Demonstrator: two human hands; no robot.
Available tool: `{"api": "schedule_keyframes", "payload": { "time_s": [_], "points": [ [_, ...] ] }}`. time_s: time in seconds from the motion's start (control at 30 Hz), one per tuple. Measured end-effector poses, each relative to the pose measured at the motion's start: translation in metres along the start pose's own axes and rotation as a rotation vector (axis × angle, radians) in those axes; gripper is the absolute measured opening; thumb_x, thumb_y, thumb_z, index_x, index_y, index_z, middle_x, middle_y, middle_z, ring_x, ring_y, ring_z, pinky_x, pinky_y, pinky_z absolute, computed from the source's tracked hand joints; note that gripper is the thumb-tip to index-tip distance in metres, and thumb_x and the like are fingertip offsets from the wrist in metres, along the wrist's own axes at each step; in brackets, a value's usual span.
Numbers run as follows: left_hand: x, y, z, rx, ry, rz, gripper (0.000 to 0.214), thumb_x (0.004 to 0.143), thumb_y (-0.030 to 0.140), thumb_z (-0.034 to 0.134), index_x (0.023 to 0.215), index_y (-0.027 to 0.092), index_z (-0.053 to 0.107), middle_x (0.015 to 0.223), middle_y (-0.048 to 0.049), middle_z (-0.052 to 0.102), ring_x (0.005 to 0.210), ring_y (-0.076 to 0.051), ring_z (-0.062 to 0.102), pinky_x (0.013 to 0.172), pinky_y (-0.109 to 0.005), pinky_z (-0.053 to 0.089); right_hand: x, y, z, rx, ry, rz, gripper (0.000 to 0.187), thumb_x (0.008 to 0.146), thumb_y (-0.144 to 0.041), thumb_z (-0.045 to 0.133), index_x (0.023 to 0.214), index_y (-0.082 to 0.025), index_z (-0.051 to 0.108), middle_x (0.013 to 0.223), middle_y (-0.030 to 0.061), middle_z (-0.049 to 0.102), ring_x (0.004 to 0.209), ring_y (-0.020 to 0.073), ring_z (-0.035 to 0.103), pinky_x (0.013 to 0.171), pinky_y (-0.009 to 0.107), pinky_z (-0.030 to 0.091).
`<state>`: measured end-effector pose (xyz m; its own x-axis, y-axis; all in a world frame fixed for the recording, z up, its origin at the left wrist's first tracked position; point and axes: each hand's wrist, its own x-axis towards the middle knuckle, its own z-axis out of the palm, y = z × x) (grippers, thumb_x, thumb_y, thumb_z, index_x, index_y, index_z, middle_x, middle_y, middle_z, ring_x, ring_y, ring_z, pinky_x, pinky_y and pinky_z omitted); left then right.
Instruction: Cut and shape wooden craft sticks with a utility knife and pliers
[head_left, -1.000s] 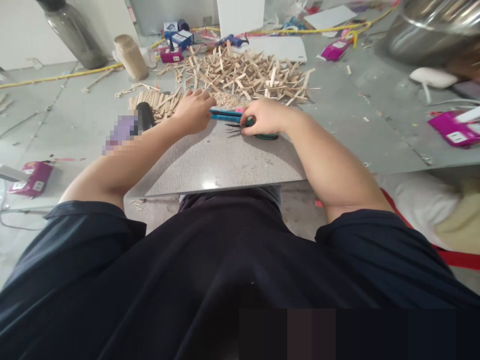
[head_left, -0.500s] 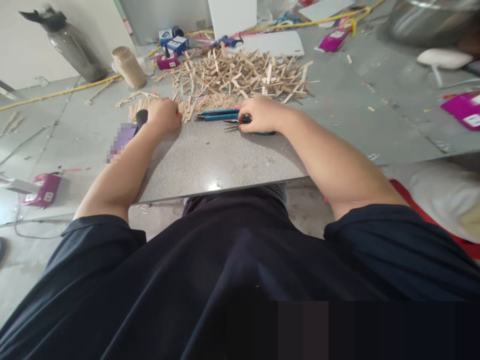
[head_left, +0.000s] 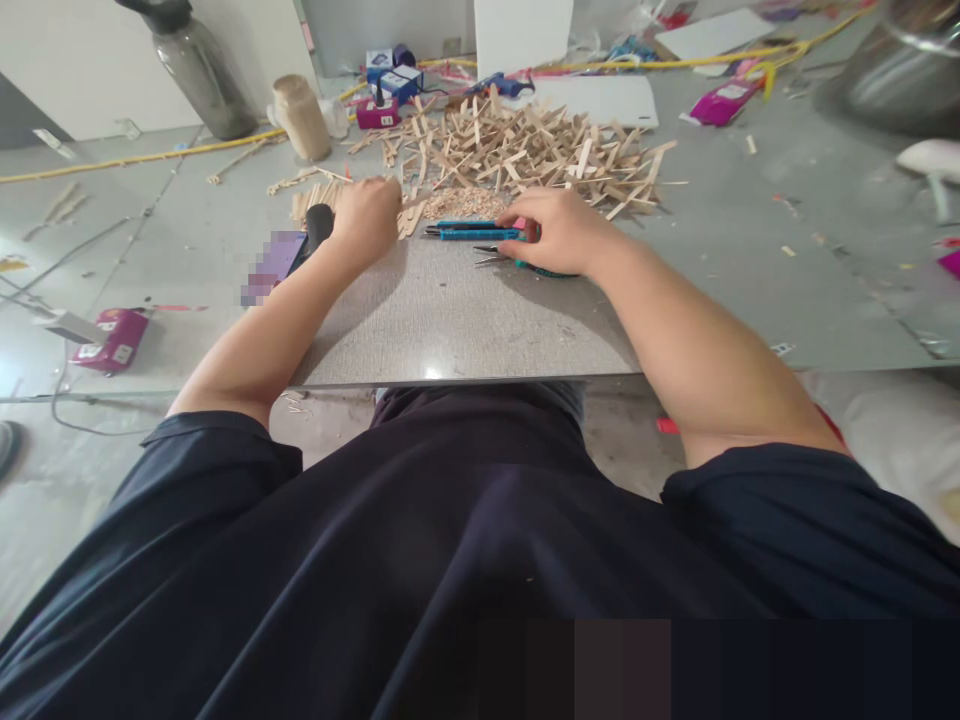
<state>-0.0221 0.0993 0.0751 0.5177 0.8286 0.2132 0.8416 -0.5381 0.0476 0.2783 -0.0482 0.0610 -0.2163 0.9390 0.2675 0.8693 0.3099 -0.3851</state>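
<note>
My left hand (head_left: 367,215) is closed, its knuckles up, at the left end of the wooden sticks; its fingertips are hidden. One stick (head_left: 414,202) shows beside its fingers, but I cannot tell whether it is held. My right hand (head_left: 559,232) arches over tools on the grey board (head_left: 450,320), thumb and fingers apart. Under it lie teal-handled pliers (head_left: 551,271), jaws pointing left, partly covered by the palm and touched by the thumb. A blue utility knife (head_left: 469,232) lies just beyond the pliers' jaws, near my right fingertips.
A big heap of wooden sticks (head_left: 517,150) and wood crumbs (head_left: 465,204) lie behind the tools. Left are a black cylinder (head_left: 319,222), a purple packet (head_left: 274,262), a jar (head_left: 301,118) and a bottle (head_left: 202,80). A yellow cord (head_left: 150,160) crosses the table. A metal pot (head_left: 900,80) stands right.
The view has turned, so the table's things sit farther right. My right thumb and fingers look wider apart, showing more pink between them. The knife and pliers remain on the board.
</note>
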Motion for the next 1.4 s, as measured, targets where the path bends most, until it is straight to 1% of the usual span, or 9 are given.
{"api": "schedule_keyframes", "payload": {
  "time_s": [0.07, 0.17, 0.37, 0.5, 0.63, 0.9, 1.07, 1.27, 1.4],
  "points": [
    [-0.014, 0.013, -0.004, -0.104, 0.006, 0.111, 0.046, 0.116, 0.045, 0.035, 0.132, 0.029, 0.075, 0.132, -0.0043, 0.083, 0.116, -0.021, 0.064, 0.112, -0.043, 0.055, -0.004, -0.011, -0.003, 0.078, 0.064, 0.007, 0.055, 0.103, -0.053, 0.072, 0.149, -0.022, 0.080, 0.146, 0.0179, 0.075, 0.107, 0.0326, 0.077, 0.107, 0.053, 0.063],
    [-0.034, 0.035, -0.001, -0.191, 0.083, 0.268, 0.044, 0.116, 0.038, 0.034, 0.134, 0.028, 0.072, 0.137, -0.0127, 0.078, 0.125, -0.029, 0.072, 0.113, -0.049, 0.055, -0.009, -0.027, -0.004, 0.130, 0.127, -0.009, 0.063, 0.106, -0.067, 0.070, 0.160, -0.033, 0.072, 0.156, 0.0137, 0.073, 0.115, 0.0338, 0.079, 0.103, 0.053, 0.065],
    [-0.052, 0.053, 0.019, -0.201, 0.260, 0.497, 0.060, 0.120, 0.051, 0.020, 0.126, 0.027, 0.074, 0.135, -0.0179, 0.076, 0.135, -0.039, 0.072, 0.118, -0.063, 0.052, -0.013, -0.039, 0.003, 0.146, 0.190, -0.056, 0.053, 0.106, -0.083, 0.063, 0.119, -0.037, 0.085, 0.121, 0.0122, 0.084, 0.116, 0.0363, 0.076, 0.100, 0.059, 0.064],
    [-0.048, 0.043, 0.024, -0.209, 0.289, 0.522, 0.074, 0.119, 0.058, 0.007, 0.125, 0.029, 0.076, 0.132, -0.0179, 0.075, 0.131, -0.038, 0.073, 0.115, -0.066, 0.052, -0.014, -0.038, 0.004, 0.225, 0.245, -0.069, 0.048, 0.098, -0.084, 0.074, 0.117, -0.041, 0.085, 0.112, 0.0085, 0.085, 0.116, 0.0362, 0.073, 0.099, 0.063, 0.063],
    [-0.042, 0.037, 0.027, -0.184, 0.269, 0.510, 0.078, 0.117, 0.065, 0.008, 0.120, 0.031, 0.078, 0.118, -0.0168, 0.073, 0.123, -0.040, 0.074, 0.112, -0.072, 0.051, -0.015, -0.040, 0.001, 0.209, 0.255, -0.179, 0.047, 0.096, -0.081, 0.076, 0.112, -0.037, 0.084, 0.124, 0.0098, 0.084, 0.115, 0.0343, 0.073, 0.108, 0.062, 0.062],
    [-0.039, 0.029, 0.040, -0.238, 0.343, 0.587, 0.074, 0.117, 0.070, 0.017, 0.120, 0.034, 0.081, 0.101, -0.0121, 0.067, 0.112, -0.037, 0.077, 0.103, -0.070, 0.055, -0.017, -0.041, -0.003, 0.074, 0.169, -0.233, 0.038, 0.109, -0.066, 0.066, 0.116, -0.035, 0.087, 0.120, 0.0121, 0.083, 0.122, 0.0376, 0.076, 0.113, 0.060, 0.060],
    [-0.030, 0.021, 0.050, -0.198, 0.324, 0.605, 0.073, 0.117, 0.070, 0.017, 0.125, 0.035, 0.081, 0.103, -0.0128, 0.070, 0.114, -0.039, 0.078, 0.102, -0.072, 0.054, -0.017, -0.044, 0.001, 0.054, 0.162, -0.182, 0.047, 0.108, -0.073, 0.067, 0.131, -0.035, 0.084, 0.124, 0.0127, 0.083, 0.126, 0.0395, 0.076, 0.116, 0.063, 0.059],
    [-0.032, 0.020, 0.054, -0.303, 0.464, 0.589, 0.074, 0.112, 0.083, 0.020, 0.125, 0.033, 0.073, 0.108, -0.0122, 0.072, 0.111, -0.037, 0.075, 0.108, -0.072, 0.051, -0.024, -0.062, -0.027, -0.008, 0.128, -0.021, 0.039, 0.110, -0.071, 0.065, 0.108, -0.039, 0.086, 0.131, 0.0104, 0.082, 0.146, 0.0420, 0.065, 0.106, 0.062, 0.066],
    [-0.042, 0.025, 0.047, -0.414, 0.578, 0.472, 0.068, 0.113, 0.080, 0.018, 0.126, 0.033, 0.065, 0.113, -0.0124, 0.071, 0.117, -0.035, 0.072, 0.113, -0.067, 0.050, -0.052, -0.068, -0.034, -0.031, 0.222, 0.074, 0.028, 0.109, -0.055, 0.070, 0.100, -0.035, 0.087, 0.110, 0.0096, 0.083, 0.109, 0.0373, 0.077, 0.102, 0.061, 0.066]
  ]
}}
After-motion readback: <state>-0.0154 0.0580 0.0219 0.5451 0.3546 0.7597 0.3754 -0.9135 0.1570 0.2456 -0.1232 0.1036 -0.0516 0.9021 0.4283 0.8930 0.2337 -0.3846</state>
